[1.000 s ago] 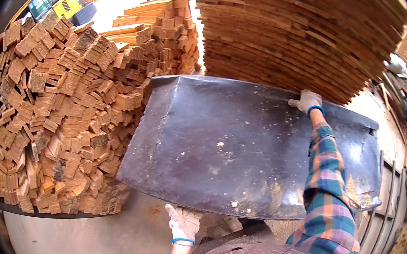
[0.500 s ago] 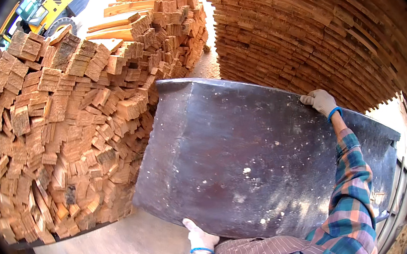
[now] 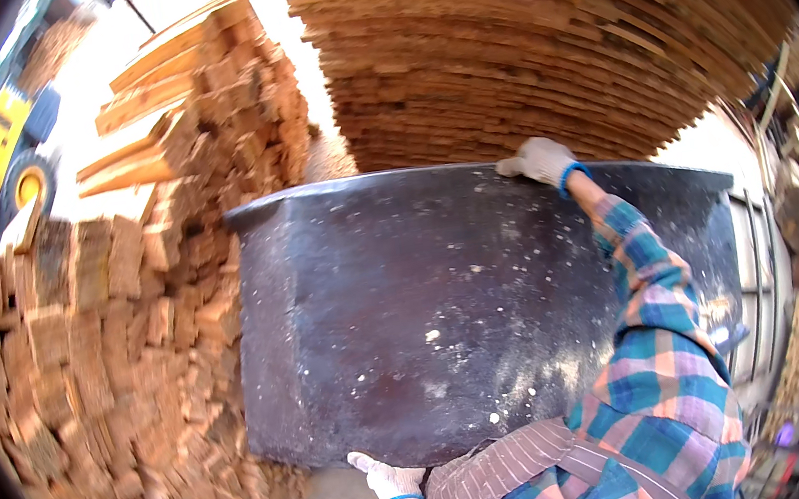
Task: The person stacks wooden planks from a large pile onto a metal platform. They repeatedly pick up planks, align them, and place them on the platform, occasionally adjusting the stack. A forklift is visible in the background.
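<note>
We hold big dark metal sheet (image 3: pixel 446 313) upright before us, dusted with pale specks, filling middle of view. Our right hand (image 3: pixel 539 161), gloved, clamped over sheet's top edge. Our left hand (image 3: pixel 386 480), gloved, grips bottom edge from below. Stacked cut wood blocks (image 3: pixel 106 352) just left of sheet. Layered plank stack (image 3: pixel 515 49) behind it. Yellow vehicle (image 3: pixel 10 161) far left.

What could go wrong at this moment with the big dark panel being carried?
The dark panel is held only by the right hand at its top edge and the left hand under its bottom edge; it might slip. It blocks the view ahead, and the stacked wood blocks stand close beside it.
</note>
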`<action>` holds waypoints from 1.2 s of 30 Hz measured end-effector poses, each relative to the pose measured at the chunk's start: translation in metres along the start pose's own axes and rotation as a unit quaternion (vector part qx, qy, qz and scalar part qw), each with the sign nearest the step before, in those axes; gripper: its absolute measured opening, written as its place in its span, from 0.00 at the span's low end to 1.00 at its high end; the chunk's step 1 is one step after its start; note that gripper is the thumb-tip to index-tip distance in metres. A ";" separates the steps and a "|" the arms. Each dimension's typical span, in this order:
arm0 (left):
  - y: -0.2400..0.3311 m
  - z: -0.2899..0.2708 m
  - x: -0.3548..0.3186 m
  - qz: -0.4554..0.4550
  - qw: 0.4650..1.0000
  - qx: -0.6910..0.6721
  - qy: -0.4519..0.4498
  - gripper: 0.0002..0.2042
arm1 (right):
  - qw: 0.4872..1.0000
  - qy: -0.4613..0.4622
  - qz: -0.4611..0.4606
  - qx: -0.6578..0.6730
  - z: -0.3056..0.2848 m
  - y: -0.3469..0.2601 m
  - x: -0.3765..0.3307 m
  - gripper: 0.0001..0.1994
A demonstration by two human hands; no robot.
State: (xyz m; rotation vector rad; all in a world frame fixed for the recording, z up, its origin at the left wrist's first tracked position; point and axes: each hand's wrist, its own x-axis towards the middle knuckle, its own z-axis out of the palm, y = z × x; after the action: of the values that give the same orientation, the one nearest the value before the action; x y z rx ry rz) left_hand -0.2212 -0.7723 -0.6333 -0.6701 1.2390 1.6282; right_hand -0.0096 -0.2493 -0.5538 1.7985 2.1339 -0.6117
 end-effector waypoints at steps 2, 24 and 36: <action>0.011 0.011 -0.003 -0.008 0.999 0.025 0.043 0.36 | 1.000 0.025 0.010 -0.005 -0.011 0.002 0.000 0.36; -0.020 0.038 -0.037 0.140 0.990 0.000 -0.003 0.42 | 0.994 0.096 -0.045 0.040 -0.004 0.015 -0.034 0.26; -0.025 -0.027 0.009 0.064 0.993 -0.047 0.082 0.39 | 0.921 0.061 -0.190 0.335 0.126 0.151 -0.353 0.21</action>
State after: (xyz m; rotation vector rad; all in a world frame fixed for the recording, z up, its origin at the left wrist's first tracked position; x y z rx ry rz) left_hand -0.2055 -0.7929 -0.6604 -0.8103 1.3536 1.7747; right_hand 0.1961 -0.5955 -0.5169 1.7352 2.5918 -1.5194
